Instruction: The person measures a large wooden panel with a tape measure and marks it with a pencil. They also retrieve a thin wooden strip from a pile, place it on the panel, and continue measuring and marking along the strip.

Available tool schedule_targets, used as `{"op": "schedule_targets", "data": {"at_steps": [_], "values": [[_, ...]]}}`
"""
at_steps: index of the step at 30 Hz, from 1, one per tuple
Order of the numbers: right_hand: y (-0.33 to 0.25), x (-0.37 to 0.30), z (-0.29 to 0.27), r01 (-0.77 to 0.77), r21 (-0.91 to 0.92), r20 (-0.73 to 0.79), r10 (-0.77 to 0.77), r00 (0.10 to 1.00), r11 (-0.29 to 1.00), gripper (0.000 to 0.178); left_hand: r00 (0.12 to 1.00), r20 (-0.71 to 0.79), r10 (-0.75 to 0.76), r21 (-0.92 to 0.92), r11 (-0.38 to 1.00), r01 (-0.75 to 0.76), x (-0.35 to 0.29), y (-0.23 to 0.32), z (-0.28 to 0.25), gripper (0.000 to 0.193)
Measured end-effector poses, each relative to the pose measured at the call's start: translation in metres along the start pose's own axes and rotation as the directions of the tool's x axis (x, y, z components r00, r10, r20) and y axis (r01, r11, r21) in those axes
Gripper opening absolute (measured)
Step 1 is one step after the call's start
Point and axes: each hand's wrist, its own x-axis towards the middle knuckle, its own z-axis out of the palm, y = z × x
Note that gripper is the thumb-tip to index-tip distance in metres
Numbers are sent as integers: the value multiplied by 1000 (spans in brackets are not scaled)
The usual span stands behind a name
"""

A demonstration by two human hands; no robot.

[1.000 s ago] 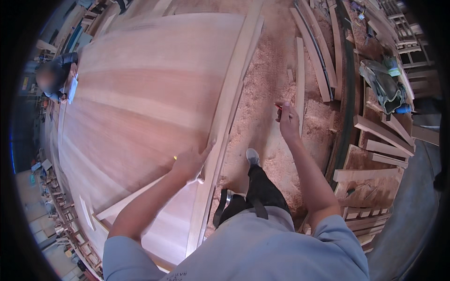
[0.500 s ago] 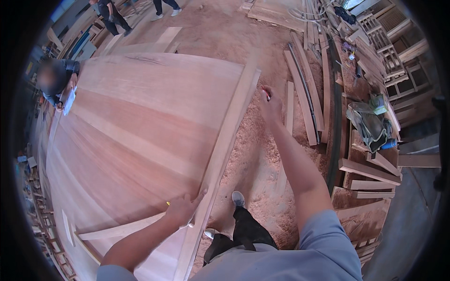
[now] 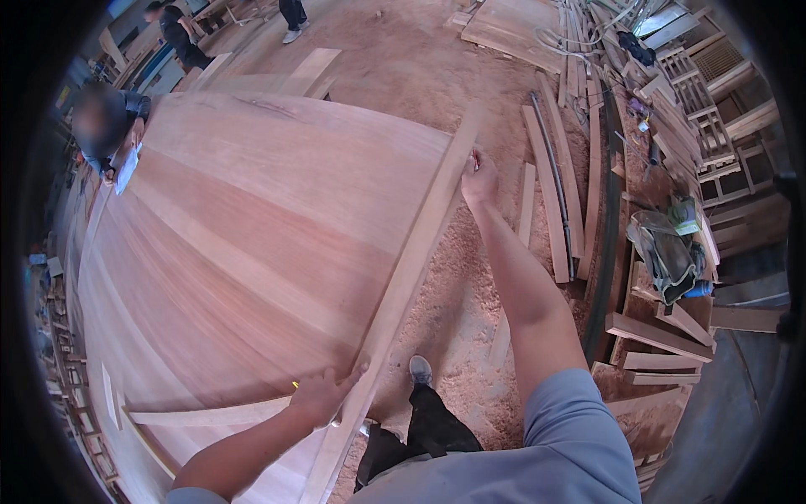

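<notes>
Two bare hands — one left hand (image 3: 317,398), one right hand (image 3: 480,185) — and two shoes (image 3: 421,370) belong to the wearer. There is one slim red thing (image 3: 476,157), one small yellow thing (image 3: 295,384), one broad wooden panel (image 3: 269,235) and one long board (image 3: 417,252). Three other people (image 3: 105,126) show, plus one dark bag (image 3: 663,252), one blue object (image 3: 698,289) and one black rod (image 3: 550,172).
</notes>
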Motion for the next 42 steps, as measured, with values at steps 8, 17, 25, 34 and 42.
{"op": "schedule_targets", "data": {"at_steps": [8, 17, 25, 34, 42], "values": [[4, 12, 13, 14, -108, -6, -15, 1000, 994, 30, 998, 65, -9, -28, 1000, 11, -1, -3, -9, 118], [-23, -49, -16, 5, 43, 68, -8, 998, 999, 28, 999, 9, 43, -9, 999, -43, 2, -10, -5, 131], [-32, -83, -42, -12, 101, 23, 10, 1000, 995, 27, 998, 16, 53, -48, 997, -52, 4, -9, -3, 130], [-17, 22, 0, -85, 2, -24, 85, 996, 996, 30, 997, 53, 60, -87, 995, -55, -2, -9, -15, 122], [-4, -31, -6, -48, -15, 17, 48, 999, 999, 29, 997, -10, 73, -69, 995, -74, -4, -8, -11, 128]]}}
